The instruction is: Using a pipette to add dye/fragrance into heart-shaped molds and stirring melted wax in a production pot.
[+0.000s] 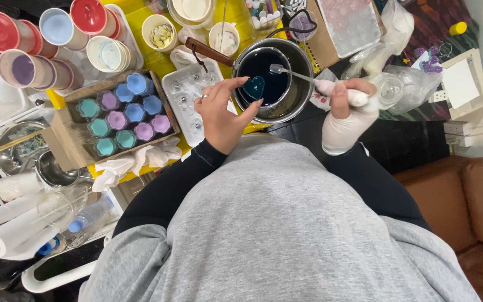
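Note:
My left hand, bare with a ring, holds a small teal heart-shaped piece between thumb and fingertips over a metal pot of dark blue liquid. My right hand wears a white glove and grips the pale handle of a metal spoon, whose bowl rests at the pot's rim above the liquid. The pot has a brown wooden handle pointing left.
A cardboard box holds several teal, purple and blue mould cups. A white tray lies beside the pot. Coloured round cups stand at top left, a clear mould tray at top right, paper rolls at left, a brown sofa at right.

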